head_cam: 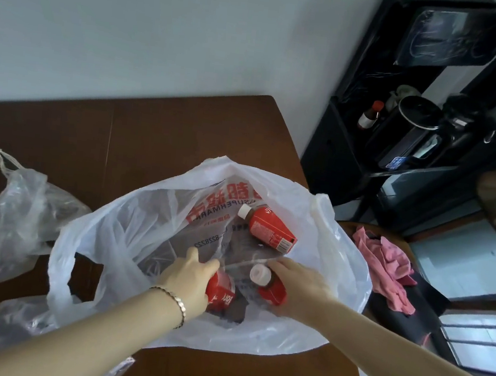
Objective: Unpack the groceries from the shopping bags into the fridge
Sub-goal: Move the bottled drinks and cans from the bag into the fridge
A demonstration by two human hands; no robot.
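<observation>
A white plastic shopping bag (130, 236) with red print lies open on the brown table (123, 130). Inside it are three red-labelled drink bottles with white caps. My left hand (190, 280), with a bracelet at the wrist, grips one bottle (222, 290) at the bag's bottom. My right hand (294, 289) grips a second bottle (269, 286) just below its white cap. The third bottle (270, 229) lies on its side at the far side of the bag, untouched. No fridge is in view.
A crumpled clear plastic bag (11, 216) lies on the table to the left, another (17, 325) at the near left. Right of the table, a pink cloth (383, 265) lies on a dark chair seat. A black shelf unit (401, 137) with a kettle and small bottle stands against the wall.
</observation>
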